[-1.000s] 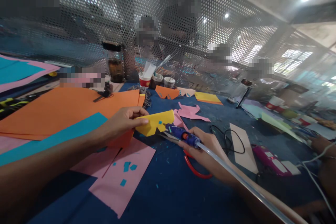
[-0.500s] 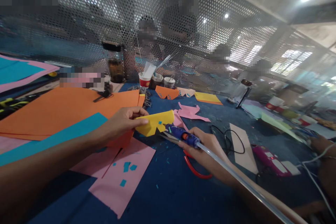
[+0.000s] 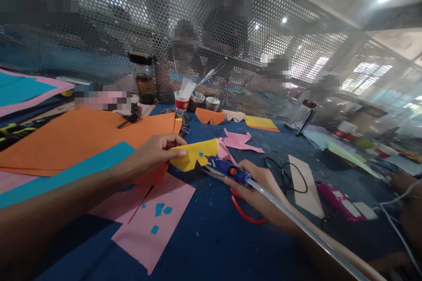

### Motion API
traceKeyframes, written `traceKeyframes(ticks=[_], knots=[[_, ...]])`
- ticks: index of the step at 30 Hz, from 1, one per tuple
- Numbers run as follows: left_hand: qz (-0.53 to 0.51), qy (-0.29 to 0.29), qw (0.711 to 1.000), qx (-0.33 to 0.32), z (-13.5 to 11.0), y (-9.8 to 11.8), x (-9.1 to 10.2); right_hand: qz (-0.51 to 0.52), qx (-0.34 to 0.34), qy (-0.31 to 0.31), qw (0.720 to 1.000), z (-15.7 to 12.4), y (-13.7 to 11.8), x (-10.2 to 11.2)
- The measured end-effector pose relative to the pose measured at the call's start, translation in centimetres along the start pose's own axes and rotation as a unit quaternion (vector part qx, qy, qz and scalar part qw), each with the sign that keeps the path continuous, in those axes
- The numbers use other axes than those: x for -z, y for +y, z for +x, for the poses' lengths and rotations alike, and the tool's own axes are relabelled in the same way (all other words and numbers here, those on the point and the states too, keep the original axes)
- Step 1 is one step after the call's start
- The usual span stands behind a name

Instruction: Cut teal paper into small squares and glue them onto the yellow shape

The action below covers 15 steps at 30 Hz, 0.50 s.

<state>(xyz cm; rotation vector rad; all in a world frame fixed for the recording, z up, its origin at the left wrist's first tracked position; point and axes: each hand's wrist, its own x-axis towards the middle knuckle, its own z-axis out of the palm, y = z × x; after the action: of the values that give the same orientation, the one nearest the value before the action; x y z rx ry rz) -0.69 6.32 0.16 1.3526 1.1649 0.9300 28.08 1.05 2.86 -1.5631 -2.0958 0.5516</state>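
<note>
Between thumb and fingers, my left hand (image 3: 165, 147) pinches the left end of a folded yellow paper piece (image 3: 191, 154) with notches cut in its lower edge. One small blue paper square (image 3: 201, 154) sits on it. My right hand (image 3: 253, 178) is closed round a blue glue gun (image 3: 227, 167), a long clear glue stick trailing from its back. The gun's nozzle meets or nearly meets the yellow paper near the blue square. Red-handled scissors (image 3: 245, 215) lie below my right hand, their blades partly hidden. Blue scraps rest on a pink sheet (image 3: 165, 224).
Orange sheets (image 3: 82, 140) and a blue strip (image 3: 108, 162) cover the left. Cut orange paper (image 3: 209, 116), cups (image 3: 181, 100) and a lidded jar (image 3: 144, 79) stand along the mesh screen. At right are a magenta device (image 3: 343, 202), a black cable and another person's arm (image 3: 409, 197).
</note>
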Motion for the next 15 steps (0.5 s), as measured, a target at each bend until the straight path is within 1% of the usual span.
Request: traceKeyframes(ticks=[9, 15], knots=[[0.005, -0.001, 1.000, 0.000, -0.01, 0.05, 0.09, 0.002, -0.015, -0.011, 1.000, 0.11, 0.22, -0.02], [0.006, -0.003, 1.000, -0.004, 0.12, -0.21, 0.22, -0.002, -0.004, -0.003, 1.000, 0.05, 0.35, -0.15]])
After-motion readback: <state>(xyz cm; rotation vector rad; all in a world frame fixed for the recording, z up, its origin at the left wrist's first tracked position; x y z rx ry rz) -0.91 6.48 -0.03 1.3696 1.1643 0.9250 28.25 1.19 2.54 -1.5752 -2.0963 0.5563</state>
